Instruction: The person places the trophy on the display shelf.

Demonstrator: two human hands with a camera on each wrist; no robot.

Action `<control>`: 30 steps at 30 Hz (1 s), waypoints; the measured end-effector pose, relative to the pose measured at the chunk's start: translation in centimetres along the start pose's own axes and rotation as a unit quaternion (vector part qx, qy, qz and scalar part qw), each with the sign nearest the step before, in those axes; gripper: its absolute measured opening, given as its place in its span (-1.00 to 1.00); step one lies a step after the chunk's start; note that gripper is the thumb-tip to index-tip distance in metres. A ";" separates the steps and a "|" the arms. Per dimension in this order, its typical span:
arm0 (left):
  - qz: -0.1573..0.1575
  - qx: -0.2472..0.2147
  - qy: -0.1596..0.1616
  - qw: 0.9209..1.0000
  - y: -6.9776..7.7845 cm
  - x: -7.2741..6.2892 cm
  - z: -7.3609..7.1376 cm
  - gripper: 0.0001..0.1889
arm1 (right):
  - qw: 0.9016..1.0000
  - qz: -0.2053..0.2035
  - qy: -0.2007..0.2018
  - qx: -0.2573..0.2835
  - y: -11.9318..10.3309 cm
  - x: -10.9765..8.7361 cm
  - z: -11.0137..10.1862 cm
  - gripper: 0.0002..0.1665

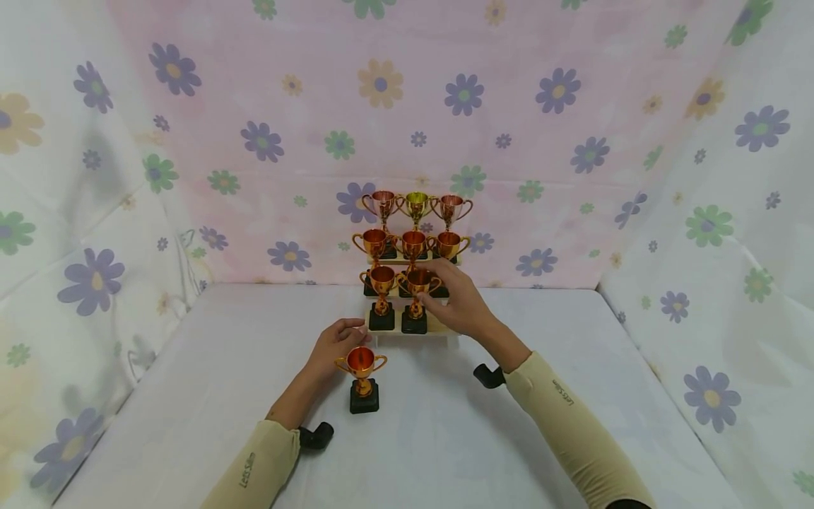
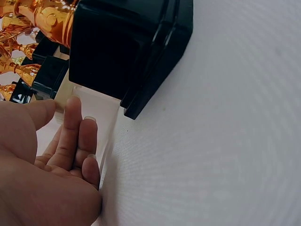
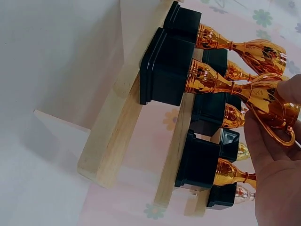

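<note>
My right hand (image 1: 461, 300) pinches a gold trophy cup (image 3: 256, 94) by its bowl, thumb on one side and fingers round the other. The cup's black base stands upright on the lowest board of a stepped wooden shelf (image 3: 106, 146), right of another gold trophy (image 1: 383, 283). At the left end of that board is my left hand (image 1: 333, 346), fingers fairly straight and fingertips right at the board's corner. One more gold trophy (image 1: 360, 362) stands on the table just in front of the left hand; its black base (image 2: 127, 52) looms large in the left wrist view.
Several trophies fill the shelf's upper steps, including a yellow-gold cup (image 1: 416, 203) between two copper-toned ones at the top. A white cloth covers the table (image 1: 254, 353). Flower-print fabric (image 1: 420, 92) hangs behind and on both sides. A black wrist mount (image 1: 488, 376) sticks out beside each forearm.
</note>
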State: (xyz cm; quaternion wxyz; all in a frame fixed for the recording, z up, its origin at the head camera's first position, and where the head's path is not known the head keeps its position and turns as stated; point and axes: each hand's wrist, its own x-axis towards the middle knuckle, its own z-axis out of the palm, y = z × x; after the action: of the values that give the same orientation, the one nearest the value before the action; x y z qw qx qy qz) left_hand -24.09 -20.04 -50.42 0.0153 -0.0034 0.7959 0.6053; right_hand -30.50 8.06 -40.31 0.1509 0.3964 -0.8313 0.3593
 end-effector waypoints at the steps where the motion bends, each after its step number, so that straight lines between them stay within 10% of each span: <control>1: -0.002 0.000 0.001 1.000 0.0 0.0 0.0 -0.54 | 1.000 0.001 0.000 -0.001 0.0 0.0 0.0 -0.35; 30: -0.006 -0.002 0.000 1.000 0.0 0.1 -0.1 -0.50 | 0.998 -0.052 0.046 -0.002 -1.1 -0.8 0.0 -0.27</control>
State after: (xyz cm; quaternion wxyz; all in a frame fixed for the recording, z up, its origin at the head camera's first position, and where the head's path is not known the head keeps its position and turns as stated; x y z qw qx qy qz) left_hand -24.17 -20.08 -50.37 0.0184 -0.0082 0.7945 0.6070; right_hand -29.21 8.05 -40.20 0.2083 0.4223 -0.8023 0.3669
